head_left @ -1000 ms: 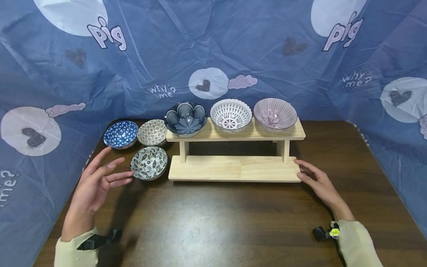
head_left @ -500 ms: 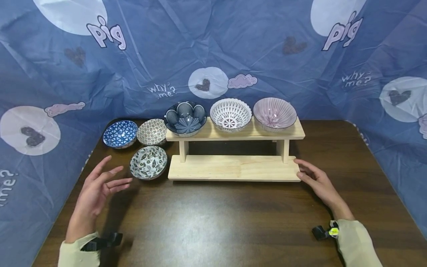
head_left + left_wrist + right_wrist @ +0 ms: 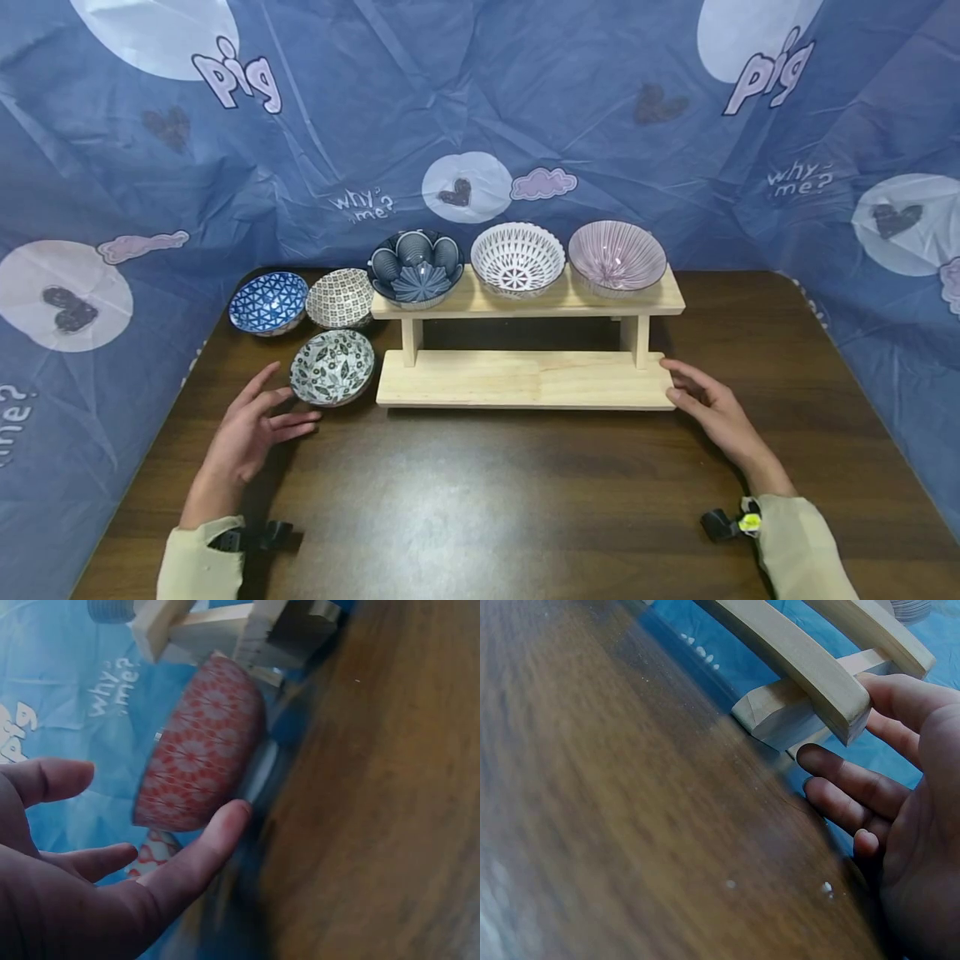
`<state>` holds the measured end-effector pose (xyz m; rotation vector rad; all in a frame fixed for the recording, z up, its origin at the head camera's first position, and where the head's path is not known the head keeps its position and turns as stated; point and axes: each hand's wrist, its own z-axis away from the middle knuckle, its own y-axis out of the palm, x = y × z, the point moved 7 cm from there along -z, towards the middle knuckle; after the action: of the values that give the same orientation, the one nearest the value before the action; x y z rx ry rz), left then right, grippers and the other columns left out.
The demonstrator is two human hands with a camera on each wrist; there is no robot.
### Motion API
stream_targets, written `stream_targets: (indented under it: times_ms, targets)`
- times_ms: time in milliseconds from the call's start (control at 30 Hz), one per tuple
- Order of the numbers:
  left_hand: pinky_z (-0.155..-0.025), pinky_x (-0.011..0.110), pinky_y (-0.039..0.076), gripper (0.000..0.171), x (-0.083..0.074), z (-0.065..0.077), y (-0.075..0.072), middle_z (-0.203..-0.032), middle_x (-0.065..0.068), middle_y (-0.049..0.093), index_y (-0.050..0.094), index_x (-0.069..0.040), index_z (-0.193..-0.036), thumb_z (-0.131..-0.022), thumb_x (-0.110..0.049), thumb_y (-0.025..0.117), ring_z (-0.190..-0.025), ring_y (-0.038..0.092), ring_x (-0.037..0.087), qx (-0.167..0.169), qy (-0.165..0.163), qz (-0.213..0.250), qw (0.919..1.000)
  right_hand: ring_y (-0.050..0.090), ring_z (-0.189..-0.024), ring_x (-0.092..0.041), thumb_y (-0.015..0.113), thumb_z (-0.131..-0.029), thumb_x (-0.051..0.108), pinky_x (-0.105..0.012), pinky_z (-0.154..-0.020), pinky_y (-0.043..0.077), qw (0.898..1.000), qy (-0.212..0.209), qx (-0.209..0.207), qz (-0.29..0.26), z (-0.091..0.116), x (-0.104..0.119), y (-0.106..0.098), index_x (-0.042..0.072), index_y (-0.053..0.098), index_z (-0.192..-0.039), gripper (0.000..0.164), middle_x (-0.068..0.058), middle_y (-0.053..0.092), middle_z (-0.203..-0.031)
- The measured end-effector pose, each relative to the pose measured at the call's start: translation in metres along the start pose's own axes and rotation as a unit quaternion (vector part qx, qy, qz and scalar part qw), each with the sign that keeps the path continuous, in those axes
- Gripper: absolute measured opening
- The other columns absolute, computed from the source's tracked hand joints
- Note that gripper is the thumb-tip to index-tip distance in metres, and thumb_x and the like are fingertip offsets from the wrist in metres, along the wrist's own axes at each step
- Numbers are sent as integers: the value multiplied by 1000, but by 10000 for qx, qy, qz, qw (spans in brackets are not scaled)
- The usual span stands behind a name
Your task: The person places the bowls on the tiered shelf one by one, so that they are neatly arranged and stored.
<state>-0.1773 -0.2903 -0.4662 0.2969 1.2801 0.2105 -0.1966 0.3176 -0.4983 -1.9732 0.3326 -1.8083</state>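
Bowl with leaf pattern [image 3: 332, 367]: just ahead of left hand [image 3: 249, 432], fingers spread, gripping nothing | right hand [image 3: 723, 417]: loose fingertips against shelf [image 3: 525, 379] | risk: off-centre left-hand push could tip bowl or knock checked bowl [image 3: 341, 298] beyond

1. the floral bowl [image 3: 332, 367] is glazed glossy, like ceramic.
2. the stand [image 3: 525, 379] is made of smooth, matt wood.
3. the wood-grained tabletop [image 3: 480, 500] is lit to a sheen.
4. the backdrop [image 3: 420, 108] is formed of creased, cloth-like sheeting.
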Motion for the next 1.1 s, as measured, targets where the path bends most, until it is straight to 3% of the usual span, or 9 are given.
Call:
stream_targets:
  times_ms: [167,333,667,967,1100]
  targets:
    - [-82,38,64,60,7,-5,-1,-121,-11,53,8,-24,-157,-106,-14,39,-91,75,26,25,-182,183,9997,51,-111,15,54,-104,22,-7,-86,45,10000,15,-30,20,0,-1,0,7,47,-147,47,38,44,-133]
    - [-87,40,63,62,12,-9,1,-131,-8,43,5,-28,-157,-107,-14,37,-97,74,28,222,-162,467,9985,51,-110,15,54,-104,23,-7,-86,44,10000,40,-53,50,0,-2,0,7,47,-147,47,39,44,-133]
    - [-89,45,62,64,18,-16,9,-134,-2,48,5,-28,-158,-106,-7,35,-100,73,35,795,82,911,9926,52,-110,15,54,-104,22,-7,-85,45,10000,18,-66,25,0,-1,0,5,47,-147,47,37,45,-133]
    - [-89,48,61,73,20,-24,14,-144,2,28,-3,-32,-160,-105,-6,36,-104,72,29,751,42,992,9922,52,-110,15,54,-104,22,-7,-85,45,10000,31,-50,-6,1,-1,0,6,47,-147,47,38,44,-133]
    - [-89,50,61,74,20,-26,13,-153,7,19,1,-36,-160,-104,0,34,-110,70,26,864,168,1176,9891,52,-111,15,55,-103,21,-7,-86,46,10000,12,-50,-29,0,-1,0,6,47,-147,47,38,44,-133]
